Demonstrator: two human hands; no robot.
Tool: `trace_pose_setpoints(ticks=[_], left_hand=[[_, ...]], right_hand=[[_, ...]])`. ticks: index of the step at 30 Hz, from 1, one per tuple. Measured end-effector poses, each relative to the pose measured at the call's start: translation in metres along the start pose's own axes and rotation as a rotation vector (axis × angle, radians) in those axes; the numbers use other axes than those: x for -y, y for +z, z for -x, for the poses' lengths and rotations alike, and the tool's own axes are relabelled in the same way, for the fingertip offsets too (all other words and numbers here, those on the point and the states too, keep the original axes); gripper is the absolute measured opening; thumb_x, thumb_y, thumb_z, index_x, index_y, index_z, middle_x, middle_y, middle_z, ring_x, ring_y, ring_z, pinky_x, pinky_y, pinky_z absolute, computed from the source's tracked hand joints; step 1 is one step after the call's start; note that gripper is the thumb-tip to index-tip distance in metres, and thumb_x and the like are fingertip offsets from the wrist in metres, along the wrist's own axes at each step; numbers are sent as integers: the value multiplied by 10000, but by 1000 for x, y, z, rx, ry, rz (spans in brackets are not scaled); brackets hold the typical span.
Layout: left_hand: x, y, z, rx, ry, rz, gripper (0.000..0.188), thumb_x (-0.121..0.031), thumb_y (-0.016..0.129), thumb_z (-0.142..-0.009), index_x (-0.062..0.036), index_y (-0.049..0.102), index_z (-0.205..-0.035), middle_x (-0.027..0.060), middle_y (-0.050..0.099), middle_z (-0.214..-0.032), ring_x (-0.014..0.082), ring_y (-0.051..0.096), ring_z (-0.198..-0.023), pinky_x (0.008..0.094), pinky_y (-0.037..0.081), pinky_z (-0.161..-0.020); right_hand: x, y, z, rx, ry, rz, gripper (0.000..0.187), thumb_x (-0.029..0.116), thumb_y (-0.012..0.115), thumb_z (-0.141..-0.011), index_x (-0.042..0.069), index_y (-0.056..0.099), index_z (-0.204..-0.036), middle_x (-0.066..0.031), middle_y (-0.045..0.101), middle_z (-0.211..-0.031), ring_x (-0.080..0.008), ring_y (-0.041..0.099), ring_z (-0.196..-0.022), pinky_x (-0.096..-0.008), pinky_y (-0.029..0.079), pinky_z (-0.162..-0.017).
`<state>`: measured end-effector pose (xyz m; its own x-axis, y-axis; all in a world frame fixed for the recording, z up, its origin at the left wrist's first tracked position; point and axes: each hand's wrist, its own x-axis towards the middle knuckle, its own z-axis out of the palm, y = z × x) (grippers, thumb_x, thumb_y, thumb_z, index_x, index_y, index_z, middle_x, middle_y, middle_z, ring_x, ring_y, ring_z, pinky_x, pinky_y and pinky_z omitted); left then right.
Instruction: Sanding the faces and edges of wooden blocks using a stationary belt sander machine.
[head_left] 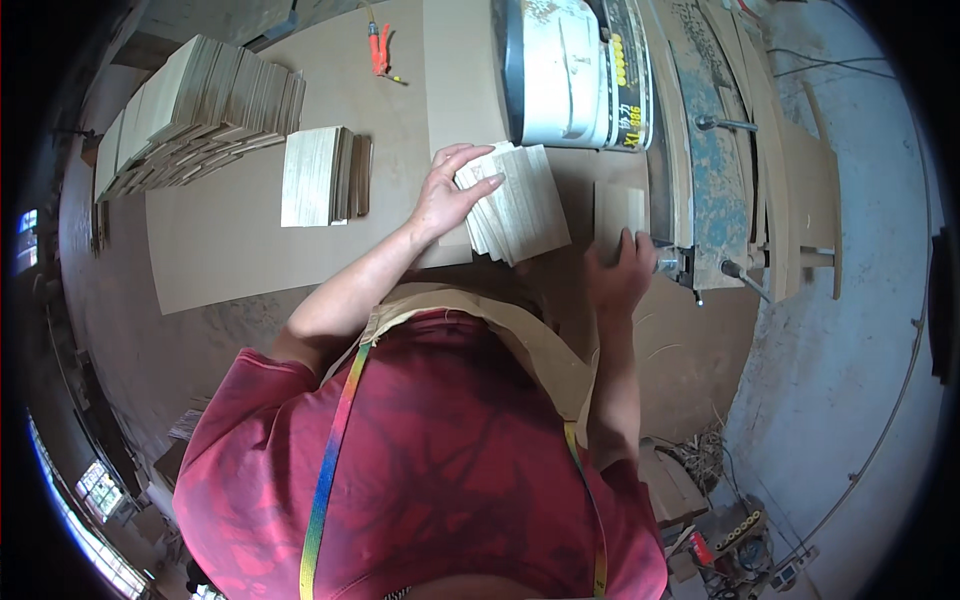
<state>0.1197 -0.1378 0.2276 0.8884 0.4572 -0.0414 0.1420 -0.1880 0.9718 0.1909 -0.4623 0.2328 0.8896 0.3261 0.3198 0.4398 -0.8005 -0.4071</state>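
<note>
My left hand (450, 195) grips the left side of a slightly fanned stack of thin, pale wooden boards (525, 205), its thumb lying across the top and its fingers around the far left corner. My right hand (622, 272) is closed at the near end of a single wooden board (618, 205), to the right of the stack and beside the machine's edge. The underside of that board is hidden, as are some of the right fingers.
A white and black machine housing (565, 75) stands just beyond the stack, with a worn blue metal machine bed (720, 150) to the right. A smaller board stack (310, 178) and a large board pile (200, 100) sit leftward. A red air gun (380, 50) lies at the back.
</note>
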Motion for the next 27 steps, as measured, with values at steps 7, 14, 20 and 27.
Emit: trace_pose_setpoints(ticks=[7, 14, 20, 27], left_hand=[[-5, -29, 4, 110, -17, -13, 493, -247, 929, -907, -136, 762, -1357, 127, 541, -1445, 292, 547, -1372, 376, 467, -1177], [2, 8, 3, -61, -24, -88, 480, -293, 884, -957, -145, 758, -1396, 124, 555, -1398, 276, 568, -1323, 376, 486, -1145], [6, 26, -6, -37, -18, 58, 455, -395, 812, -1013, -148, 765, -1392, 128, 557, -1402, 271, 567, -1321, 360, 463, -1153], [-1, 13, -6, 53, -68, 163, 482, -485, 737, -1049, -159, 761, -1402, 138, 539, -1465, 283, 549, -1365, 361, 432, -1182]], right_hand=[[-9, 82, -55, -134, -141, 138, 474, 236, 814, -916, -17, 710, -1303, -213, 677, -1350, -419, 598, -1330, -490, 528, -1075], [93, 16, -53, 287, -56, -390, 587, 299, 832, -931, -37, 663, -1382, -249, 613, -1450, -457, 603, -1294, -513, 540, -1060], [118, 4, -18, 164, -176, -244, 665, 273, 879, -829, -31, 683, -1388, -289, 600, -1464, -452, 626, -1250, -517, 549, -1053], [95, -5, -15, 105, -205, -467, 671, 221, 876, -792, -31, 688, -1385, -289, 601, -1474, -460, 619, -1289, -524, 543, -1075]])
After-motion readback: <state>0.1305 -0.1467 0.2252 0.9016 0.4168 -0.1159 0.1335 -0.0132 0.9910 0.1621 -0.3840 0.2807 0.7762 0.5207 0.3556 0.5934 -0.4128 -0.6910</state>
